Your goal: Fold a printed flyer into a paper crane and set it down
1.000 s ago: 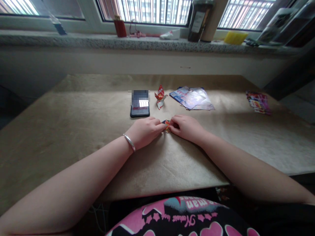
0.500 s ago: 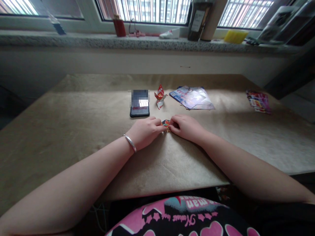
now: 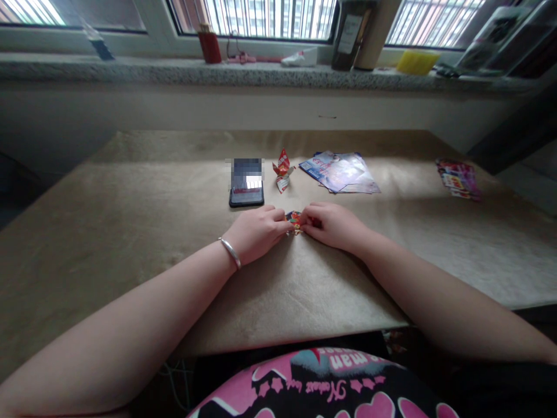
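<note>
A small piece of folded, colourful printed paper (image 3: pixel 295 218) lies on the tabletop between my hands, its sides partly covered by fingers. My left hand (image 3: pixel 260 230), with a silver bangle at the wrist, presses the paper's left side with closed fingers. On the right side my right hand (image 3: pixel 331 223) pinches the paper between thumb and fingers. Just beyond them stands a red and white origami flower (image 3: pixel 283 172) with pointed petals. A phone (image 3: pixel 246 194) lies flat to its left, its screen partly pixelated.
Blue and white printed sheets (image 3: pixel 342 172) lie stacked behind my right hand. More colourful printed papers (image 3: pixel 458 178) are at the table's far right. On the granite windowsill (image 3: pixel 270 77) stand a red container (image 3: pixel 209 46), a dark bottle (image 3: pixel 347 43) and a yellow block (image 3: pixel 416 62).
My right fingers have shifted slightly on the folded paper, and a little more of it shows. The left hand stays nearly where it was.
</note>
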Tool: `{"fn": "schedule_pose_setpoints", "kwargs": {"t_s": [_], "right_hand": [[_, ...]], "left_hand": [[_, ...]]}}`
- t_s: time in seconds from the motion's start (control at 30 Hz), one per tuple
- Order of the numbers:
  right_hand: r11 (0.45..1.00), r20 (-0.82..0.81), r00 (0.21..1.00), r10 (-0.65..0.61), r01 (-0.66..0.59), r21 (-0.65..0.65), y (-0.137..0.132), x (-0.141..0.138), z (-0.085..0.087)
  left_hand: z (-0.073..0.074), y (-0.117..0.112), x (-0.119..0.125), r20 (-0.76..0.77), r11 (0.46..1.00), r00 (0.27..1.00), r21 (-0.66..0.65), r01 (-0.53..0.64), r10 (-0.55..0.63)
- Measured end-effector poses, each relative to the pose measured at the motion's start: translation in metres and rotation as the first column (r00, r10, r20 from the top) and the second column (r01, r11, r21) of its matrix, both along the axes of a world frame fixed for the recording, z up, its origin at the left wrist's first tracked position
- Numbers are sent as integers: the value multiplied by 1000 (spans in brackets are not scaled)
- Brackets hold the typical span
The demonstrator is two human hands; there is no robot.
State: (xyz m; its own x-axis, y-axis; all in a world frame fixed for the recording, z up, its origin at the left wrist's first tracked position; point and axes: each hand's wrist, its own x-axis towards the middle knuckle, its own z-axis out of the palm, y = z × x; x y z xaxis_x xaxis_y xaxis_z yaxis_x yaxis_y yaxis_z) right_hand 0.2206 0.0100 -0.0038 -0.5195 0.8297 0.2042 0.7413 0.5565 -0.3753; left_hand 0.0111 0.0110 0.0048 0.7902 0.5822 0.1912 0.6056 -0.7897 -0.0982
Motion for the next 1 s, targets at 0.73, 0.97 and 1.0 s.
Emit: {"fn": "schedule_pose_setpoints", "kwargs": {"t_s": [0.73, 0.97, 1.0], "right_hand": [[998, -1, 999, -51, 51, -22, -2, -6, 0], [991, 135, 991, -9, -9, 133, -7, -6, 4], [989, 155, 988, -4, -19, 147, -8, -5, 4]], "left_hand": [[-1, 1, 2, 78, 998, 995, -36, -52, 55], [-1, 0, 5, 45, 997, 996, -24, -76, 77], [-1, -1, 5, 45, 997, 996, -22, -77, 78]]}}
